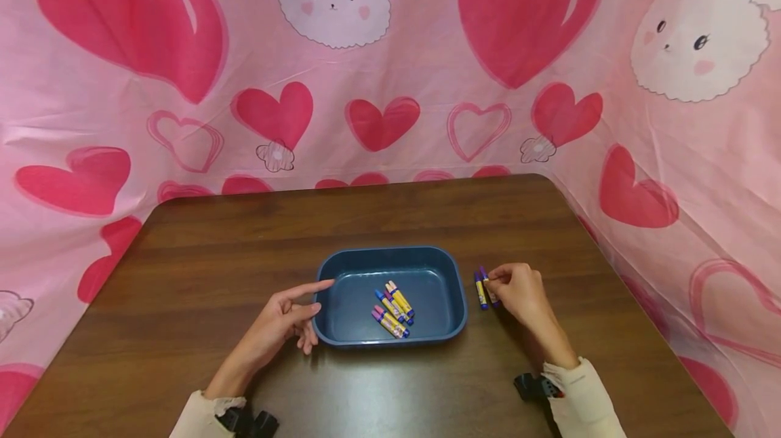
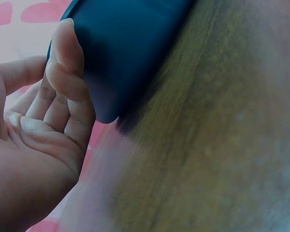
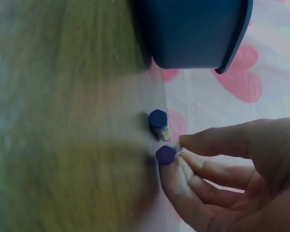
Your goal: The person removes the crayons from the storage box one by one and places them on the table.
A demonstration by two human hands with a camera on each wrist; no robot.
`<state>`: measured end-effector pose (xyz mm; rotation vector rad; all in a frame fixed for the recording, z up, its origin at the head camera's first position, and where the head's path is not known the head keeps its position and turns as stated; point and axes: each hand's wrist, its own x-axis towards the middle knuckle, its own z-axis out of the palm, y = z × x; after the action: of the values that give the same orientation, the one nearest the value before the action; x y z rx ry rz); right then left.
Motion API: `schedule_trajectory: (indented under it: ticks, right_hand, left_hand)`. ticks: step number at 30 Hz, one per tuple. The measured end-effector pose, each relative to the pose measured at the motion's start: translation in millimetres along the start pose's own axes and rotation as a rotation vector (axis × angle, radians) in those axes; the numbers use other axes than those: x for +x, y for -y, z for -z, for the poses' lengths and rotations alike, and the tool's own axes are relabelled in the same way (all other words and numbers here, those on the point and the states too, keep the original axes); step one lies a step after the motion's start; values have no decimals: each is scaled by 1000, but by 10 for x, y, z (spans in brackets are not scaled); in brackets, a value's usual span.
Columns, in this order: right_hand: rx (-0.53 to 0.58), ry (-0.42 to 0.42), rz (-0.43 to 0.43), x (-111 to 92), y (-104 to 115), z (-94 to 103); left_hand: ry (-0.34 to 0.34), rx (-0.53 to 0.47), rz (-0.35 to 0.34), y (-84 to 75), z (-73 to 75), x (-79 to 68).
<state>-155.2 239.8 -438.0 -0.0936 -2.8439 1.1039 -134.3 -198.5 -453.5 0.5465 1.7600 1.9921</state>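
Note:
A dark blue rectangular tray (image 1: pixel 390 258) stands mid-table. In it lie several short crayons (image 1: pixel 399 299) with yellow wrappers, blue ends and pink, peach or blue tips. My left hand (image 1: pixel 283 319) holds the tray's left rim, index finger stretched over it, thumb at the edge, other fingers bent outside the wall. To the tray's right, my right hand (image 1: pixel 521 292) pinches a purple-tipped crayon (image 3: pixel 166 154) between thumb and fingers. Another crayon (image 1: pixel 481 291) lies on the table just left of it. The right fingers partly hide the pinched crayon.
The brown wooden table (image 1: pixel 244 241) extends around the tray on all sides. A pink cloth (image 1: pixel 378 72) with hearts and rabbit faces hangs behind the table and along its sides. Black wrist devices (image 1: pixel 531 387) sit at the sleeve cuffs.

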Motion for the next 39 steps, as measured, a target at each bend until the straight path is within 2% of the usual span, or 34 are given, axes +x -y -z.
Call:
schedule_trajectory:
  ticks: [5, 12, 18, 29, 39]
  right_hand:
    - [46, 51, -35, 9, -24, -16]
    - [-54, 15, 9, 5, -9, -38]
    - [-45, 15, -2, 1, 1, -70]
    - [-72, 0, 23, -33, 23, -70]
    - [-67, -11, 44, -49, 14, -57]
  left_hand:
    - [2, 13, -7, -3, -1, -1]
    - [0, 24, -3, 2, 0, 13]
    - [0, 17, 8, -1, -2, 20]
    - [2, 21, -9, -8, -13, 4]
    - [-12, 33, 9, -17, -17, -9]
